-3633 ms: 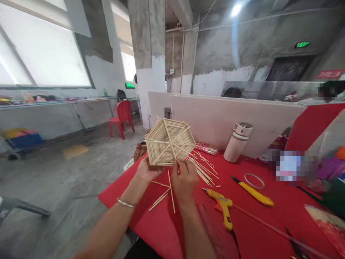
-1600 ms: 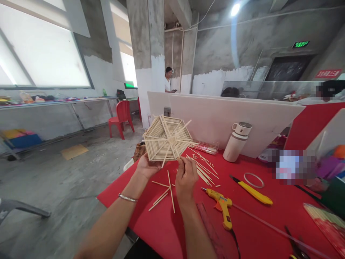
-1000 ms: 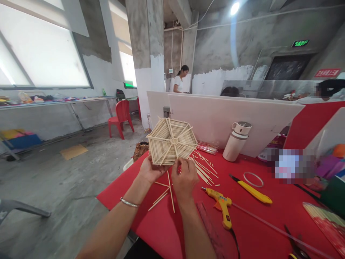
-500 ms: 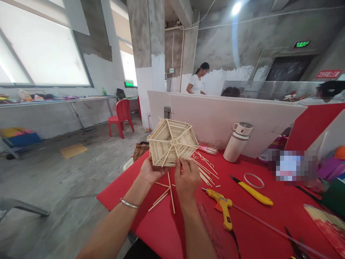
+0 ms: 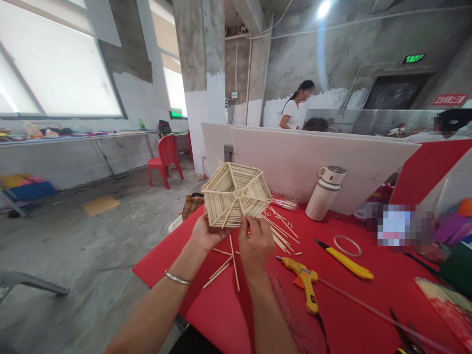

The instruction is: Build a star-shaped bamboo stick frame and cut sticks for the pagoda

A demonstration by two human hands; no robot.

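I hold a hexagonal panel made of thin wooden sticks (image 5: 236, 194) upright above the near left corner of the red table (image 5: 354, 305). My left hand (image 5: 204, 233) grips its lower left edge from behind. My right hand (image 5: 256, 241) pinches its lower right edge with fingers closed. Loose wooden sticks (image 5: 224, 263) lie on the cloth just under my hands, and a bigger scatter of sticks (image 5: 278, 228) lies behind my right hand.
A yellow glue gun (image 5: 304, 285) lies right of my right arm, a yellow utility knife (image 5: 344, 260) and a tape ring (image 5: 348, 245) beyond it. A pale flask (image 5: 326, 194) stands against the white partition (image 5: 306, 157). A person (image 5: 295, 105) walks behind it. Red chair (image 5: 167, 157) at left.
The stick panel has turned a little in my hands and stays held up. The person in the background has walked to the right.
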